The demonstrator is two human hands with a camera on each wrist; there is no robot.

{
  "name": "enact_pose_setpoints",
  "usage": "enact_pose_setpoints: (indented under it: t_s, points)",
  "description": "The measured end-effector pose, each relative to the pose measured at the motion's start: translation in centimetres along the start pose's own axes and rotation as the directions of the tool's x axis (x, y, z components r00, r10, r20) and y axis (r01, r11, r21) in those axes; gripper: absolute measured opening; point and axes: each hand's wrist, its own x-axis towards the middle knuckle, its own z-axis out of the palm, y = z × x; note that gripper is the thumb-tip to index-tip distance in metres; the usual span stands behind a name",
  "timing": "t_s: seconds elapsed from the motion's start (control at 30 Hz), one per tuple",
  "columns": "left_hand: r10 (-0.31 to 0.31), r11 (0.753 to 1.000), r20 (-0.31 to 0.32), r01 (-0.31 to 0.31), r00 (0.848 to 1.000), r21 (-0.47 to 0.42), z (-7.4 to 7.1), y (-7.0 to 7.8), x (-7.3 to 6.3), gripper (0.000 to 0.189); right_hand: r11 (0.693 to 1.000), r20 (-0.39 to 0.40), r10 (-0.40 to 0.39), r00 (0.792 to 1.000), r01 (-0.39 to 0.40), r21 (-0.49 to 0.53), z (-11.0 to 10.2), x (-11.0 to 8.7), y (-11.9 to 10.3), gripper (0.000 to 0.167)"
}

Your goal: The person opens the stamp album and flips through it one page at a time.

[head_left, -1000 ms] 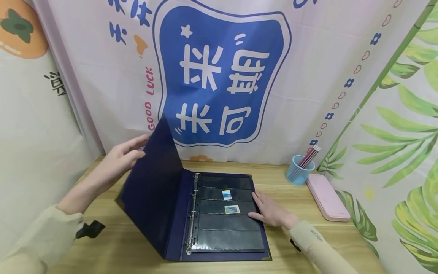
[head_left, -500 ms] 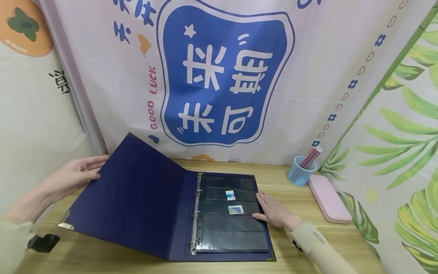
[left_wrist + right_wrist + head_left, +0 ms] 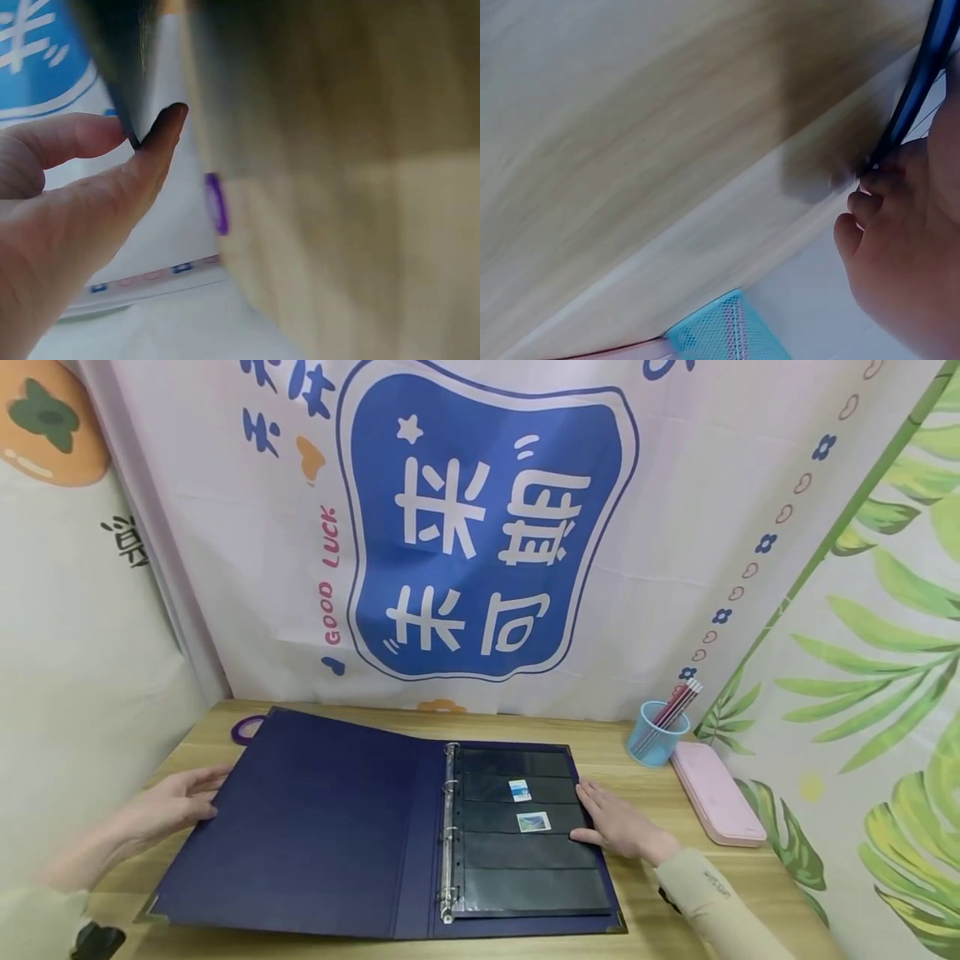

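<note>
A dark blue ring-bound stamp album [image 3: 420, 877] lies on the table, with two small stamps [image 3: 533, 822] in its black pocket page [image 3: 525, 852]. Its front cover [image 3: 300, 827] leans low to the left, slightly raised. At the cover's outer edge is my left hand [image 3: 168, 806]; the left wrist view shows that edge [image 3: 124, 82] pinched between thumb and fingers. My right hand [image 3: 618, 822] rests on the album's right edge, thumb over the page. In the right wrist view its fingers [image 3: 889, 195] touch the album's edge [image 3: 919, 82].
Behind the cover's far left corner lies a purple ring [image 3: 246, 729]. A light blue mesh cup [image 3: 652, 739] with several pencils [image 3: 678, 702] stands at the back right, beside a pink case [image 3: 720, 793]. A printed cloth [image 3: 480, 527] hangs behind the wooden table [image 3: 645, 893].
The left hand has swung the album cover from nearly upright down to the left. The album has shifted slightly right in view, the right hand staying on its edge. The purple ring has come into sight.
</note>
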Motion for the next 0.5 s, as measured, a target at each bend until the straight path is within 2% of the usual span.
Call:
enact_pose_setpoints:
  t_s: [0.07,0.13,0.23,0.33,0.5]
  points:
    - [-0.073,0.988,-0.045,0.078,0.996,0.131,0.7,-0.3,0.1,0.073,1.000,0.003,0.000,1.000,0.000,-0.002,-0.1,-0.1,0.2,0.082]
    - [-0.104,0.970,-0.075,0.118,0.992,0.213,1.3,-0.7,0.3,0.072,1.000,0.007,0.004,1.000,-0.004,0.000,-0.1,-0.2,0.4,0.082]
    - [-0.095,0.941,-0.100,0.122,0.990,0.315,2.1,-1.2,0.7,0.069,1.000,-0.006,-0.003,1.000,0.003,0.011,0.0,-0.3,0.8,0.082]
    - [-0.050,0.916,-0.130,0.098,0.990,0.389,2.8,-1.7,0.8,0.066,1.000,-0.019,-0.008,1.000,0.008,-0.005,0.4,-0.4,1.4,0.084]
    - [0.003,0.876,-0.177,0.083,0.984,0.475,3.7,-2.3,1.0,0.065,1.000,-0.036,-0.010,0.999,0.009,-0.019,0.9,-0.6,1.9,0.086]
